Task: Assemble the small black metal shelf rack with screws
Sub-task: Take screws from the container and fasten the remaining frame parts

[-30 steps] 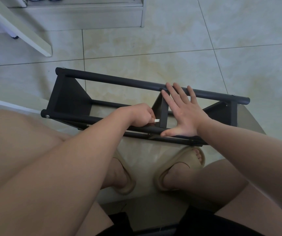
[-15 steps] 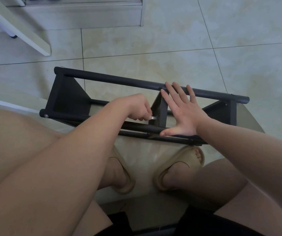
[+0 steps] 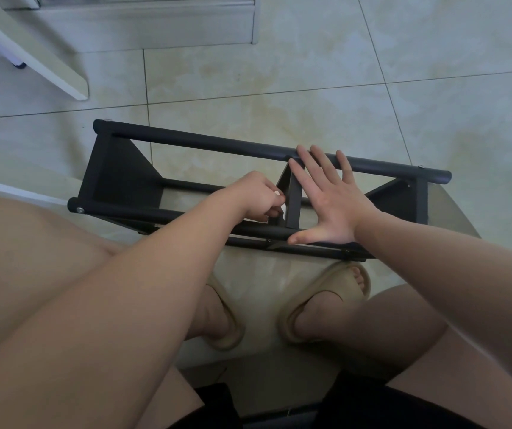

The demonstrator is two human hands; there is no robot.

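Observation:
The black metal shelf rack (image 3: pixel 186 143) lies on its side on the tiled floor in front of my feet. It has long round bars, triangular end panels and a middle bracket (image 3: pixel 293 199). My left hand (image 3: pixel 256 196) has its fingers curled round a small silvery tool (image 3: pixel 283 209) held against the left face of the middle bracket. My right hand (image 3: pixel 330 199) lies flat with fingers spread over the bracket and the bars, the thumb along the near bar. Screw heads show at the left bar end (image 3: pixel 79 209) and near the right end of the far bar (image 3: pixel 421 166).
A white slanted furniture leg (image 3: pixel 32 54) and a low grey step (image 3: pixel 143 23) stand at the far left. My feet in beige slippers (image 3: pixel 326 298) rest just below the rack. Tiled floor stretches to the right and beyond the rack.
My left hand has risen slightly along the middle bracket with the small tool. My right hand stays pressed flat on the rack.

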